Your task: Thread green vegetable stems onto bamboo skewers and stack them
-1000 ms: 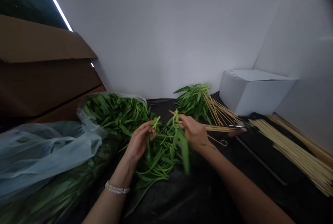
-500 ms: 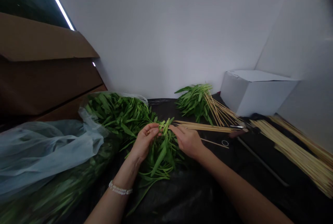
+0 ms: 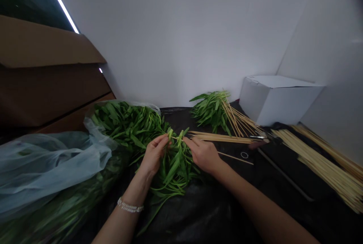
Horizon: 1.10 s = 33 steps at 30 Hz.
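My left hand (image 3: 155, 152), a beaded bracelet on its wrist, pinches a light green stem at the centre. Close by on the right, my right hand (image 3: 204, 155) has its fingers closed around a thin wooden skewer (image 3: 236, 158), whose far end sticks out to the right past the palm. Between the hands, the skewer's other end meets the stems of green leaves (image 3: 175, 168), which hang down over the black sheet. Just behind my right hand lie several loose skewers (image 3: 221, 137).
Skewers with leaves (image 3: 212, 110) lie at the back, near a white box (image 3: 283, 98). A plastic bag (image 3: 53, 161) and leaf pile (image 3: 127, 123) are left, below a cardboard box (image 3: 51, 93). Pliers (image 3: 262, 136), a ring (image 3: 244, 155) and stick bundles (image 3: 320, 161) are right.
My left hand has moved slightly left, opening a small gap between the stems at its fingertips and those by my right hand. The skewer's far end has shifted a little to the right.
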Available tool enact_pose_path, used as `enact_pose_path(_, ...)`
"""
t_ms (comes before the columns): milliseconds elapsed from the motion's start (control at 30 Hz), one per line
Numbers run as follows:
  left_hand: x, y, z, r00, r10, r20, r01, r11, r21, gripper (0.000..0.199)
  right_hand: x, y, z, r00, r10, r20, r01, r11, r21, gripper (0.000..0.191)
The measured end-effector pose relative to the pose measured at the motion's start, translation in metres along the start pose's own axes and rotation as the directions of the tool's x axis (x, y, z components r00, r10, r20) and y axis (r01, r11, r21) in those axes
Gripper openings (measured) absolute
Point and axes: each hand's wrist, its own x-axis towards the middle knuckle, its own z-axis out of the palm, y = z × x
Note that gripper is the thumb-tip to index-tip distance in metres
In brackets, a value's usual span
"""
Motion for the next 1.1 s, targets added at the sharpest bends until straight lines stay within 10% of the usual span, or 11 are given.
enact_pose_path(1100,0.002,-0.008,-0.001,0.997,0.063,0.032,-0.064,0.997,0.050,0.038,0.000,-0.011,-0.003,0.986,0.082,0.146,-0.084,0.996,0.006,0.048)
